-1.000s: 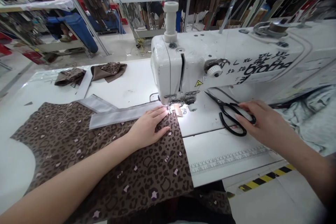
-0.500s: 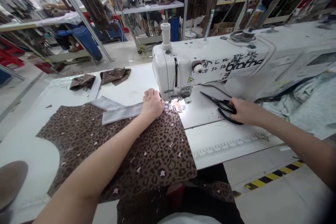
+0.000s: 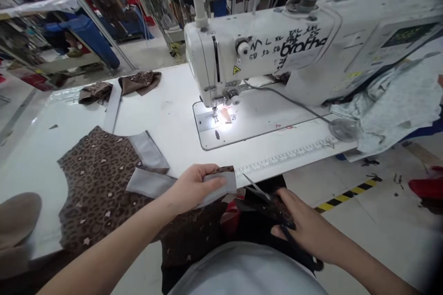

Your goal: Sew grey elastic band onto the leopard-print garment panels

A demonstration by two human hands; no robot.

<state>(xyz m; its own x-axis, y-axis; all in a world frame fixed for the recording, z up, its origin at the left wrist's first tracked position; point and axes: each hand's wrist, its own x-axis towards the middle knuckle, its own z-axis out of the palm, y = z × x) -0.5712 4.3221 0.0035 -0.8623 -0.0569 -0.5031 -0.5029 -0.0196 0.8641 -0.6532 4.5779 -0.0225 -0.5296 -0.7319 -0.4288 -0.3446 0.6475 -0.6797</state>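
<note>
My left hand (image 3: 195, 186) pinches the end of a grey strip (image 3: 148, 183) that is joined to the leopard-print fabric (image 3: 100, 179). The strip's stitched edge shows below my thumb. In my right hand (image 3: 301, 226) is a pair of black-handled scissors (image 3: 266, 198), with the blades pointing up and left, a short way right of the strip's end. Part of the fabric hangs over the table edge onto my lap. Behind my hands the sewing machine (image 3: 221, 73) stands with its needle area lit, and the fabric is away from its presser foot.
A printed measuring scale (image 3: 287, 154) runs along the table's front edge. Bunched leopard-print pieces (image 3: 140, 82) lie at the back left. Pale patterned cloth (image 3: 398, 101) is heaped on the right, beside a round clear object (image 3: 342, 129) with a cable.
My left hand has drawn the strip and fabric out from the presser foot toward me. My right hand has lifted the scissors off the table and brought them close to the strip's end.
</note>
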